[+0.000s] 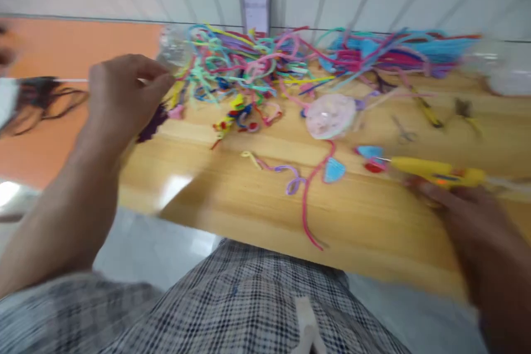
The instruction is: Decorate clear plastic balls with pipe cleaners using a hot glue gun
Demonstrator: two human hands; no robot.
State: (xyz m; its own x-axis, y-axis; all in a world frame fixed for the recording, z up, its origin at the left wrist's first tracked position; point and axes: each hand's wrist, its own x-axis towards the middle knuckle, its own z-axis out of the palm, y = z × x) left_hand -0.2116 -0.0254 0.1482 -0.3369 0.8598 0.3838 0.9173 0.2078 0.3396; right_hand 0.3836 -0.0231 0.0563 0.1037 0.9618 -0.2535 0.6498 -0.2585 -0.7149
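Note:
My right hand (456,199) is wrapped around a yellow hot glue gun (427,168) at the right of the wooden table. The gun's metal nozzle points left, close to a small red and blue piece (372,161). My left hand (124,94) is raised over the table's left part, thumb and fingers pinched together; whatever they hold is not visible. A dark purple fuzzy piece (153,123) shows just below that hand, partly hidden by it. Between the hands lie a long pink-red pipe cleaner (306,204), a curled purple and yellow pipe cleaner (286,168) and a blue triangular piece (334,170).
A heap of colourful pipe cleaners (249,61) runs along the back. Before it are a pale pink disc (331,116), small scissors (403,131) and pliers-like tools (429,113). A phone (256,3) leans behind. Dark cables (45,99) lie on the orange surface (120,44).

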